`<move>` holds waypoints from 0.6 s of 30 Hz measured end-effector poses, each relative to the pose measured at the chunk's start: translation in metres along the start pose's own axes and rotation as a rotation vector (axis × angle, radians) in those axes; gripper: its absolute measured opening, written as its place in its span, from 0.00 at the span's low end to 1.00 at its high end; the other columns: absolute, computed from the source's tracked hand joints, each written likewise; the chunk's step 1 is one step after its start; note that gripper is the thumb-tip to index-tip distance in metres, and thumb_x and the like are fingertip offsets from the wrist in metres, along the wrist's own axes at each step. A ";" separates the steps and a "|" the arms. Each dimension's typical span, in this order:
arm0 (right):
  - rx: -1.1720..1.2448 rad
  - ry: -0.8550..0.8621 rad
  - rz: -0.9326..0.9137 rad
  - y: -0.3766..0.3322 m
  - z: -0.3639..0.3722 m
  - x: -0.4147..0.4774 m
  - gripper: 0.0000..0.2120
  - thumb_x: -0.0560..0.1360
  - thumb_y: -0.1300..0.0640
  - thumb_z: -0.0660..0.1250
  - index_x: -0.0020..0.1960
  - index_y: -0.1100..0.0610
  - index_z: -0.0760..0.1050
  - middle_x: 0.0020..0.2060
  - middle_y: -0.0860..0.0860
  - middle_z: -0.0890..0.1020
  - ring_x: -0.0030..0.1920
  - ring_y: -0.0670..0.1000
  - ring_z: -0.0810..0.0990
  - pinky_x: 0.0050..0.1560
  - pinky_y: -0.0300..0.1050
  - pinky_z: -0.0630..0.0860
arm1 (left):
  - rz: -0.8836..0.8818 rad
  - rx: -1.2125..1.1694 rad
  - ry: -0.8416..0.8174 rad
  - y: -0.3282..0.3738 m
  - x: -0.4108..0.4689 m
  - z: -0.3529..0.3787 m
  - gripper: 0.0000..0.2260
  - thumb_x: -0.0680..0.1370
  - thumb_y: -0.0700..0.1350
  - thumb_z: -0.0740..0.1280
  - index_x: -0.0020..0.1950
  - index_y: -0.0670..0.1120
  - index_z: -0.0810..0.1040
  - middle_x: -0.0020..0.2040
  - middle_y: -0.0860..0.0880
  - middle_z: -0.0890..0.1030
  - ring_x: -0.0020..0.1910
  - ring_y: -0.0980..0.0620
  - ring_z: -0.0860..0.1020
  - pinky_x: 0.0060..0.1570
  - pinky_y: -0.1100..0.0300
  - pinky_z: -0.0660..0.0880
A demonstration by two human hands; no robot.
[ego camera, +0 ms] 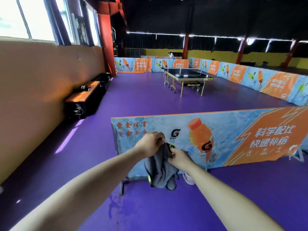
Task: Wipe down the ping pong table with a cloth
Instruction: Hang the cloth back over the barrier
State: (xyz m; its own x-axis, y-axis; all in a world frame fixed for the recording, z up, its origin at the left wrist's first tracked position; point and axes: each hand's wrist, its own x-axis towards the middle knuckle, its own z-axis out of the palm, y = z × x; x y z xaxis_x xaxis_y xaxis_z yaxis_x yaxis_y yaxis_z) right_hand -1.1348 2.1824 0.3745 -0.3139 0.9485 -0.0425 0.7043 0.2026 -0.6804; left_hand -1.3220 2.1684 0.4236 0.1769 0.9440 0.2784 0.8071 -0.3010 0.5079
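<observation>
Both forearms reach out front, with the left hand (150,144) pinching the top edge of a grey cloth (160,172) and the right hand (179,158) gripping a fold just below. The rest hangs loose, so it looks like it's getting shaken out or refolded before any wiping. The ping pong desk (188,75) sits well off across the purple floor (150,105), past the barrier (216,130) right behind the cloth, so I'd guess nothing's wiped yet.
</observation>
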 end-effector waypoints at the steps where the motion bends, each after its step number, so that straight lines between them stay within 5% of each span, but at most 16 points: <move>1: -0.012 -0.015 -0.007 0.004 0.001 0.024 0.05 0.74 0.54 0.65 0.40 0.53 0.75 0.37 0.51 0.81 0.39 0.50 0.77 0.36 0.46 0.67 | -0.018 -0.008 0.024 -0.011 0.019 -0.008 0.06 0.82 0.45 0.63 0.55 0.48 0.79 0.50 0.48 0.81 0.46 0.47 0.79 0.47 0.54 0.76; 6: -0.065 -0.073 -0.057 0.020 -0.004 0.156 0.13 0.74 0.54 0.65 0.34 0.53 0.64 0.30 0.52 0.68 0.33 0.50 0.66 0.36 0.47 0.58 | -0.077 0.073 -0.041 -0.079 0.112 -0.037 0.05 0.82 0.48 0.64 0.53 0.51 0.79 0.46 0.53 0.80 0.44 0.51 0.78 0.44 0.59 0.72; 10: -0.206 -0.075 -0.061 0.014 -0.024 0.272 0.05 0.74 0.59 0.62 0.40 0.53 0.70 0.36 0.51 0.77 0.37 0.54 0.74 0.34 0.47 0.66 | -0.068 0.204 -0.047 -0.139 0.179 -0.062 0.06 0.82 0.48 0.65 0.55 0.50 0.80 0.52 0.52 0.79 0.52 0.49 0.77 0.51 0.57 0.73; 13: -0.318 -0.013 -0.082 0.005 -0.034 0.352 0.05 0.75 0.58 0.63 0.47 0.50 0.74 0.46 0.51 0.81 0.45 0.57 0.79 0.44 0.48 0.77 | -0.117 0.305 -0.102 -0.191 0.215 -0.076 0.08 0.81 0.44 0.67 0.57 0.44 0.81 0.53 0.46 0.79 0.52 0.46 0.77 0.49 0.59 0.68; 18: -0.446 0.035 -0.134 -0.024 -0.039 0.475 0.07 0.76 0.61 0.59 0.44 0.54 0.74 0.40 0.51 0.76 0.37 0.56 0.71 0.36 0.46 0.67 | -0.261 0.320 -0.133 -0.293 0.273 -0.087 0.06 0.77 0.41 0.69 0.54 0.45 0.81 0.48 0.50 0.73 0.46 0.48 0.74 0.44 0.58 0.69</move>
State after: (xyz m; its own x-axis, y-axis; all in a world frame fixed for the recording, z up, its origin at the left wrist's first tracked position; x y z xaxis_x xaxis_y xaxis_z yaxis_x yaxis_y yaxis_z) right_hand -1.2762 2.6374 0.3992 -0.4046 0.9129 0.0539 0.8665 0.4016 -0.2964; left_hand -1.5594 2.5031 0.4217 -0.0017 0.9984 0.0560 0.9648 -0.0131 0.2628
